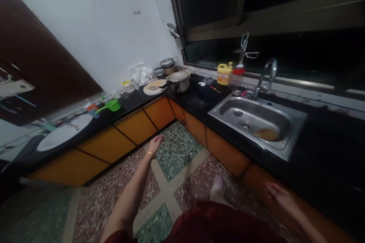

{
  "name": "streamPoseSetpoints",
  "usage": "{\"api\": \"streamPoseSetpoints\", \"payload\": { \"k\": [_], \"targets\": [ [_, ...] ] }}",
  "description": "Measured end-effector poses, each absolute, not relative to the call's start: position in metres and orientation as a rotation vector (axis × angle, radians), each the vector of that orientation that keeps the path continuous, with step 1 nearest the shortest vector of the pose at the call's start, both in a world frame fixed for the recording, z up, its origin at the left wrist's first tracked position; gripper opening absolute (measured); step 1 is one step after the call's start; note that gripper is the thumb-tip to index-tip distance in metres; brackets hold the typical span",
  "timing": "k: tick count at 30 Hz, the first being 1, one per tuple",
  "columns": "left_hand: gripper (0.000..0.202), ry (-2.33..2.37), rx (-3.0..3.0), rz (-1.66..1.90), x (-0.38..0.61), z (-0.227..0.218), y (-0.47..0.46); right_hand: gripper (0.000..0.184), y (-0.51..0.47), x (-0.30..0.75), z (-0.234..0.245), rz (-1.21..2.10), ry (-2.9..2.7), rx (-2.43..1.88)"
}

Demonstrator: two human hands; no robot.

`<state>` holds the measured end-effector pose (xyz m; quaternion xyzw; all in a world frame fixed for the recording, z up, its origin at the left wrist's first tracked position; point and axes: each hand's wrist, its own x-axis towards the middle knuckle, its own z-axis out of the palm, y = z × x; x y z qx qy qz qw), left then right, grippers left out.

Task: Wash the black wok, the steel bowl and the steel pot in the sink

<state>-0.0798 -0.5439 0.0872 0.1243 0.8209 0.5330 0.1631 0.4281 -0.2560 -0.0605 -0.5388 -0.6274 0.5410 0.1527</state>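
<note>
My left hand (pixel 156 145), with a yellow band at the wrist, hangs over the floor in front of the orange cabinet doors (pixel 134 130). Its fingers are loosely curled in, and nothing shows in them. At the lower right, my right hand (pixel 279 193) is beside the cabinet front below the counter. Its slightly blurred fingers are stretched out and hold nothing visible. Nearest above it is the steel sink (pixel 288 152), with a brownish patch in the basin and a curved faucet (pixel 269 76) behind. Neither hand touches the counter.
On the black counter (pixel 196 98) stand a lidded pot (pixel 179 82), another pan (pixel 167 67), a round board (pixel 154 87), a yellow jug (pixel 224 74) and a knife (pixel 214 89). A green dipper (pixel 113 105) and a white basin (pixel 65 133) are left. A bare foot (pixel 217 186) is below.
</note>
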Motion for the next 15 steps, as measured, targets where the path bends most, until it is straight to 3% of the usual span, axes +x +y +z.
{"api": "streamPoseSetpoints", "payload": {
  "k": [6, 12, 15],
  "targets": [
    [0.031, 2.619, 0.768, 1.35, -0.201, 0.144, -0.431, 0.035, -0.166, 0.237, -0.045, 1.665, -1.971, -1.298],
    [0.039, 2.987, 1.077, 0.681, -0.296, 0.187, -0.364, 0.033, -0.14, 0.029, 0.042, 1.915, -2.167, -0.921],
    [0.048, 3.056, 1.179, 0.354, -0.362, 0.203, -0.322, 0.031, -0.134, -0.059, 0.063, 1.942, -2.192, -0.844]
  ]
}}
